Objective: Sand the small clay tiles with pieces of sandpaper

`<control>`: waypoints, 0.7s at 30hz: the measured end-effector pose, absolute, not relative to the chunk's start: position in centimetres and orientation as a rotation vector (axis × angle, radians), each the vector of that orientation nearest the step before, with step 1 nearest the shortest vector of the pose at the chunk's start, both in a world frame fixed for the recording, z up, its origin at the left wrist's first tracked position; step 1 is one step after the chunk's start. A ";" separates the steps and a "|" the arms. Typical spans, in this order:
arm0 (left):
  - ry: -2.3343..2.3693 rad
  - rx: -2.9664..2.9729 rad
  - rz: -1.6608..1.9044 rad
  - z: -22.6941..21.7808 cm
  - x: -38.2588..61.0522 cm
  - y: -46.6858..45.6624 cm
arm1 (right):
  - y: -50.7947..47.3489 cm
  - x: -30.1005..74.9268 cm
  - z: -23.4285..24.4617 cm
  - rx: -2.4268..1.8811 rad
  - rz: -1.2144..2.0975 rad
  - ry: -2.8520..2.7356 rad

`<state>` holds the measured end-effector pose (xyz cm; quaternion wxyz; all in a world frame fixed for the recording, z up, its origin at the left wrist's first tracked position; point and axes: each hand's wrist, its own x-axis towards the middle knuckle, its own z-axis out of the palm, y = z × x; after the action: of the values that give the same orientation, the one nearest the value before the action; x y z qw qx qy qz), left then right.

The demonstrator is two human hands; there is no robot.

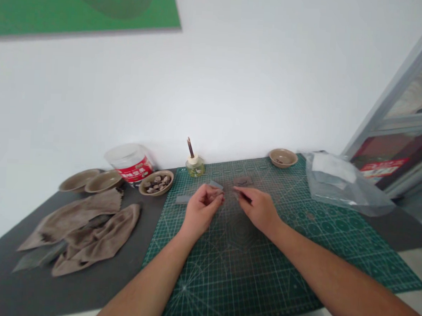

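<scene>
My left hand (201, 211) sits over the middle of a green cutting mat (279, 270), its fingertips pinched on a small grey-blue piece (215, 185). My right hand (258, 210) reaches in from the right, with its fingertips close to that piece and a thin dark edge showing under them. I cannot tell whether it holds anything. A flat grey strip (183, 199) lies on the mat just left of my left hand. A dark brownish flat piece (243, 181) rests on the mat just beyond my right fingertips.
Left of the mat, on the dark table (66, 292), lie crumpled brown cloths (87, 231), two tan dishes (103, 181), and a bowl of rough pieces (156, 182). A white-and-red tub (131, 162), small bottle with a stick (195, 165), tan bowl (282, 157) and clear plastic bag (344, 184) stand beyond.
</scene>
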<state>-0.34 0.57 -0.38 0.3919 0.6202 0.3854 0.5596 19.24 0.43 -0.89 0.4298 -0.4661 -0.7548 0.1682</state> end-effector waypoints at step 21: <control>1.114 2.081 1.034 -0.1 -0.7 0.3 | 0.6 19.0 -1.2 -0.942 1.164 -1.830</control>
<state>-0.66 0.29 -0.06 0.2782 0.7756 0.4153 0.3854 19.01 0.57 -1.17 0.3787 -0.3688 -0.7161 0.4557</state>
